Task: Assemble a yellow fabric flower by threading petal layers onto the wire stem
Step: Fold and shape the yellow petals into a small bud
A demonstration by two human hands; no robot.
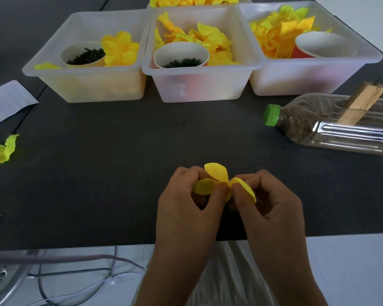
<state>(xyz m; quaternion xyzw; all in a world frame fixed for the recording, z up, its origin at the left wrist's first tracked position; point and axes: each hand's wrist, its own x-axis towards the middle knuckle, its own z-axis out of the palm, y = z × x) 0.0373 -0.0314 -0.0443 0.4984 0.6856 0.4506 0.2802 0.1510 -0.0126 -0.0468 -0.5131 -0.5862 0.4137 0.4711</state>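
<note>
A dark grey matte table (97,173) fills most of the view, its near edge running straight across the lower part. Seams cross the surface at the far left. Below the edge lies a pale, whitish floor (352,272), evenly lit with soft, diffuse light and no hard shadows. At lower left a curved metal frame (7,281) and thin cables (75,272) lie over the floor. Beyond the table's far right corner the floor (363,9) is equally pale.

Both hands, left hand (190,204) and right hand (268,204), pinch a yellow fabric petal layer (217,173) over the dark tabletop (119,151).
</note>
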